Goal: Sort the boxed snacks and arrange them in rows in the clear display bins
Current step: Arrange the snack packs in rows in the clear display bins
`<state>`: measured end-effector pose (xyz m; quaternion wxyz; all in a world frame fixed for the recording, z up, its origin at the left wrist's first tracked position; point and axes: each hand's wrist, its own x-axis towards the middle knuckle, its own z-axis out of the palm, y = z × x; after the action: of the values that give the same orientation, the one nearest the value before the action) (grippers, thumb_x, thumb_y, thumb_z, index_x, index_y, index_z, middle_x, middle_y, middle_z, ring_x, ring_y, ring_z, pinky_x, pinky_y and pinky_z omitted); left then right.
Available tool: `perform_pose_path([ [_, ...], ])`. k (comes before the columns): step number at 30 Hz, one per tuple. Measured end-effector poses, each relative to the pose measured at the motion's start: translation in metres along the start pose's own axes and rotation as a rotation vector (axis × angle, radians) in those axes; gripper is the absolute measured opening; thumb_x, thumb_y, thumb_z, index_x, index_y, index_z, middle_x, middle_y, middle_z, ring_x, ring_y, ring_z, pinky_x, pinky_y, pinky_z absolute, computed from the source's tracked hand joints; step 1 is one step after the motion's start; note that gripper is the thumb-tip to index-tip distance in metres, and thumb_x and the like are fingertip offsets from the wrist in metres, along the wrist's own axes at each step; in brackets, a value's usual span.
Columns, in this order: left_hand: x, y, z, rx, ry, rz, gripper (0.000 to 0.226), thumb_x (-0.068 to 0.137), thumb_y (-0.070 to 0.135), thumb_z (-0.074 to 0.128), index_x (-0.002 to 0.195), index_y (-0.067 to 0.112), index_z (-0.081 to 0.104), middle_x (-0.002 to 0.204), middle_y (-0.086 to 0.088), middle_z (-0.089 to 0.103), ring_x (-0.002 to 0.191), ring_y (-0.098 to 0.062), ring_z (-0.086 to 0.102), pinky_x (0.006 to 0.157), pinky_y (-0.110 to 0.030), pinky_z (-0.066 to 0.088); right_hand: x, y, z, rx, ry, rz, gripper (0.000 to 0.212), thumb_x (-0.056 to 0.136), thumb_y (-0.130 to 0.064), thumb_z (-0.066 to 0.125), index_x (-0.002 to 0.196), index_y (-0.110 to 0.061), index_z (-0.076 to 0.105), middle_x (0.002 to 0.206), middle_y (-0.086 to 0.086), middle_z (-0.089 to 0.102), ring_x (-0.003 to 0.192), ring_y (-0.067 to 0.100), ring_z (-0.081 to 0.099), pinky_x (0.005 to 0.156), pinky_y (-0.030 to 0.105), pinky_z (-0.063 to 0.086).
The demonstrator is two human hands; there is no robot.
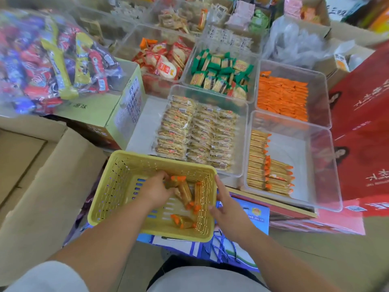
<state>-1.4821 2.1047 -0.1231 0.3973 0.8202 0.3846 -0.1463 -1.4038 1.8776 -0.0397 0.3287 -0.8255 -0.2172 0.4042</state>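
1. Reference item: yellow basket [117, 186]. All positions below are given relative to it.

2. My left hand [155, 189] is inside the basket, near its far wall. The fingers are curled round a small bunch of orange-ended cracker packs [174, 179] and grip them.

3. My right hand [228, 207] lies against the outside of the basket's right wall. The index finger is straight along the rim and the thumb touches the rim. This hand holds no pack.

4. Loose packs [186, 193] of the same kind lie on the basket floor, right of centre. Two more sit by the near wall.

5. The nearest clear bin [315, 165] stands beyond and right of the basket. Filed cracker packs [257, 161] stand on edge in a row along the bin's left wall, with a shorter second row beside it. The right half of the bin floor is bare.

6. Directly beyond the basket, a second clear bin holds pale biscuit packs [197, 133] in three rows.

7. Farther beyond and to the right, another bin holds orange packs [282, 98] in rows.

8. Green-wrapped packs [221, 72] fill a bin farther back still.

9. The basket rests on a blue carton [250, 216]. Red cartons [362, 123] stand far right of the basket. A clear bag of mixed sweets [52, 60] lies far left and beyond.
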Motion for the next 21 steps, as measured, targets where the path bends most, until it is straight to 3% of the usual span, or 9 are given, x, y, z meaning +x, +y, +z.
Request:
perform_pose_path([
  [2, 0.001, 0.004, 0.004, 0.036, -0.02, 0.063, 0.033, 0.088, 0.032, 0.078, 0.113, 0.024, 0.059, 0.11, -0.003, 0.069, 0.087, -0.024, 0.061, 0.069, -0.032, 0.045, 0.0, -0.003, -0.001, -0.01, 0.007, 0.026, 0.084, 0.105, -0.022, 0.05, 0.15, -0.061, -0.009, 0.131, -0.021, 0.059, 0.066, 0.012, 0.069, 0.057, 0.03, 0.054],
  [4, -0.001, 0.008, 0.007, 0.091, -0.049, 0.14, 0.033, 0.089, 0.03, 0.077, 0.115, 0.026, 0.057, 0.108, -0.001, 0.07, 0.092, -0.025, 0.065, 0.076, -0.034, 0.052, -0.001, -0.004, 0.0, -0.033, 0.009, 0.048, 0.084, 0.106, -0.023, 0.049, 0.151, -0.06, -0.011, 0.132, -0.017, 0.06, 0.072, 0.026, 0.069, 0.066, 0.045, 0.056],
  [6, -0.001, 0.011, 0.01, 0.176, -0.105, 0.216, 0.044, 0.093, 0.029, 0.072, 0.133, 0.03, 0.054, 0.119, -0.001, 0.071, 0.102, -0.026, 0.067, 0.086, -0.037, 0.055, -0.001, -0.003, 0.0, -0.046, 0.007, 0.058, 0.084, 0.106, -0.022, 0.048, 0.149, -0.062, -0.013, 0.129, -0.008, 0.065, 0.076, 0.031, 0.07, 0.073, 0.051, 0.057],
  [9, 0.006, 0.014, 0.013, 0.396, -0.195, 0.3, 0.057, 0.098, 0.026, 0.064, 0.152, 0.033, 0.046, 0.142, -0.007, 0.059, 0.121, -0.029, 0.061, 0.101, -0.039, 0.051, -0.001, 0.0, 0.001, -0.043, 0.005, 0.074, 0.083, 0.106, -0.024, 0.048, 0.149, -0.062, -0.011, 0.124, -0.009, 0.065, 0.071, 0.021, 0.069, 0.079, 0.048, 0.058],
  [14, 0.012, 0.016, 0.016, 0.602, -0.324, 0.317, 0.06, 0.101, 0.041, 0.057, 0.157, 0.037, 0.034, 0.156, -0.011, 0.037, 0.137, -0.037, 0.047, 0.115, -0.046, 0.04, 0.0, 0.001, 0.001, 0.006, -0.003, 0.089, 0.085, 0.106, -0.024, 0.048, 0.143, -0.071, -0.012, 0.15, -0.001, 0.049, 0.088, 0.028, 0.073, 0.086, 0.048, 0.059],
  [16, 0.015, 0.014, 0.02, 0.565, -0.372, 0.286, 0.065, 0.1, 0.046, 0.056, 0.158, 0.032, 0.029, 0.157, -0.011, 0.039, 0.137, -0.035, 0.048, 0.114, -0.047, 0.04, 0.0, 0.001, 0.001, 0.011, 0.005, 0.086, 0.085, 0.106, -0.024, 0.049, 0.142, -0.072, -0.012, 0.151, -0.004, 0.049, 0.088, 0.027, 0.073, 0.085, 0.048, 0.059],
  [19, 0.02, 0.012, 0.027, 0.272, -0.393, 0.134, 0.073, 0.095, 0.051, 0.066, 0.154, 0.022, 0.033, 0.152, -0.01, 0.044, 0.13, -0.031, 0.054, 0.106, -0.042, 0.047, 0.0, 0.003, 0.002, 0.01, 0.007, 0.091, 0.085, 0.106, -0.023, 0.049, 0.144, -0.07, -0.011, 0.14, 0.0, 0.06, 0.086, 0.033, 0.071, 0.081, 0.051, 0.059],
  [21, 0.021, 0.015, 0.031, 0.084, -0.363, 0.009, 0.082, 0.091, 0.057, 0.069, 0.155, 0.019, 0.036, 0.155, -0.012, 0.037, 0.134, -0.033, 0.05, 0.11, -0.043, 0.045, 0.0, 0.003, 0.002, 0.032, -0.004, 0.103, 0.084, 0.107, -0.023, 0.048, 0.144, -0.07, -0.011, 0.132, 0.001, 0.065, 0.084, 0.03, 0.071, 0.078, 0.046, 0.06],
])
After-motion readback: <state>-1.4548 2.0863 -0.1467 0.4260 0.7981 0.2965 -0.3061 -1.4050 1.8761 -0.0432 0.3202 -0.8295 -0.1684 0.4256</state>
